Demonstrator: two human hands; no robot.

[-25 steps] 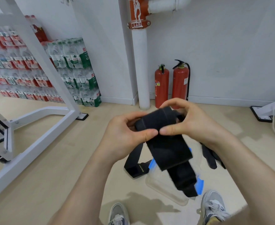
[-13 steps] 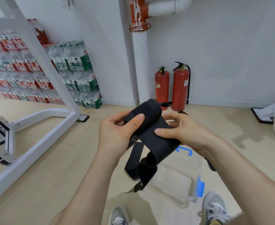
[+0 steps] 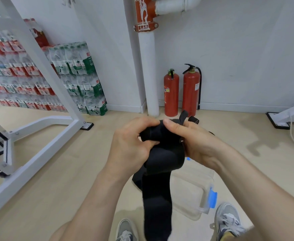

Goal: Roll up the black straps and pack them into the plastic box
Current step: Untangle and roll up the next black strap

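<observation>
– Pale wood floor (image 3: pixel 55 180), white wall at the far end. Where's the black strap (image 3: pixel 161 153)?
– Mid-frame, held up off the floor btwn both hands. Top part is wound into a fat roll. The loose tail hangs straight down on the near side, toward the shoes.
– Grip?
– Both closed firmly on the roll. The left hand (image 3: pixel 130 145) curls round its left end, fingers over the top, thumb across the near face. The right hand (image 3: pixel 194 143) wraps the right side, thumb pressed on top, almost meeting the left fingertips. A narrow strap end pokes up past the right hand, far side.
– And the plastic box (image 3: pixel 191 192)?
– Clear, on the floor below & right of the hands, w/ a blue latch (image 3: pixel 213 200) on its right end. The tail hangs in front of its left part. Another black piece (image 3: pixel 136 179) lies on the floor just left of the tail, mostly hidden.
– Rest?
– Grey left sneaker (image 3: pixel 125 230) and right sneaker (image 3: pixel 228 220) at the bottom edge, either side of the tail. At the far wall, 2 red fire extinguishers (image 3: pixel 171 94) stand side by side, just right of a white pipe (image 3: pixel 150 72). Far left: stacked water bottle packs (image 3: pixel 80 75) vs. the wall, w/ a white metal frame (image 3: pixel 43 129) in front.
</observation>
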